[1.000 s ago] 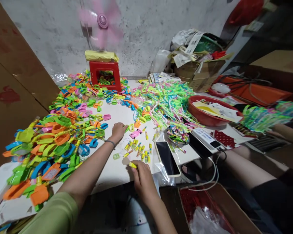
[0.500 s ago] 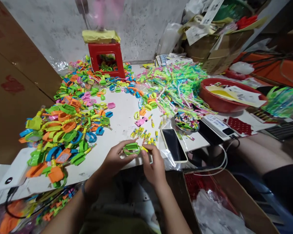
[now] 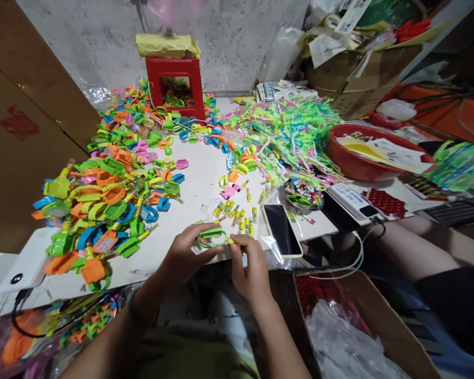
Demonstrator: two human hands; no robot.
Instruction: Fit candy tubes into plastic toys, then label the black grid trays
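Close to the table's front edge, my left hand (image 3: 191,246) grips a green plastic toy watch (image 3: 212,233) between thumb and fingers, its strap bent into a loop. My right hand (image 3: 249,261) pinches a small yellow-labelled tube (image 3: 231,241) at the watch's right end; the fingers partly cover it, and I cannot tell how far the two are joined. Just beyond my hands lie several loose yellow-labelled tubes (image 3: 242,215). To the left rises a heap of toy watches (image 3: 114,196) in orange, green, blue, yellow and pink, some with tubes on them.
A phone (image 3: 281,230) lies right of my hands, near a bowl of small coloured pieces (image 3: 303,193). Farther back are a red stool (image 3: 174,111), a pile of green strips (image 3: 296,123) and a red basin (image 3: 349,158). Another person's legs (image 3: 414,247) are at the right.
My left hand and the green toy watch have tipped slightly, so its loop shows more openly. My right fingers stay at the tube. The whole view has shifted a little.
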